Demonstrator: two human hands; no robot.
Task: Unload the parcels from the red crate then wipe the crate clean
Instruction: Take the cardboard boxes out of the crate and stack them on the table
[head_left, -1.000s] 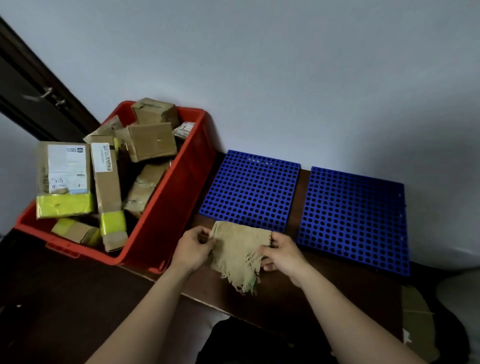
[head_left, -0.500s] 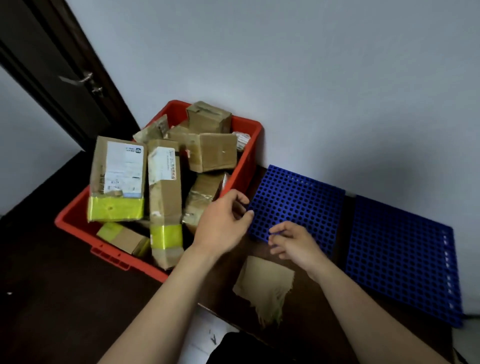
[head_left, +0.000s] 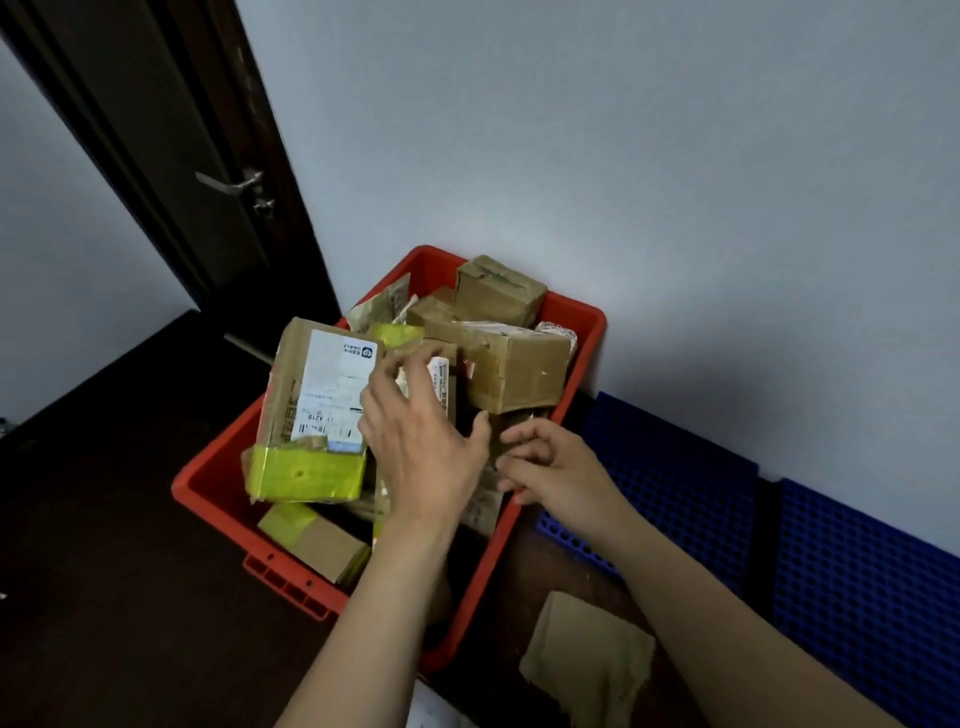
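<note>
The red crate (head_left: 210, 491) stands on the dark table against the wall, piled with several brown cardboard parcels. A large parcel (head_left: 317, 415) with a white label and yellow tape leans at its left. A brown box (head_left: 519, 369) lies at the right, with another box (head_left: 498, 291) behind it. My left hand (head_left: 421, 447) is spread over a tall narrow parcel in the middle, fingers straight. My right hand (head_left: 556, 467) hovers at the crate's right rim with loosely curled fingers, holding nothing. The tan cloth (head_left: 587, 660) lies flat on the table by my right forearm.
Two blue perforated mats (head_left: 675, 483) (head_left: 857, 582) lie on the table to the right of the crate, along the grey wall. A dark door (head_left: 156, 130) with a metal handle is at the back left. The dark table (head_left: 104, 571) stretches left of the crate.
Both hands let go of the cloth, which now lies on the table. They moved up and left over the crate. The view swung left towards the crate.
</note>
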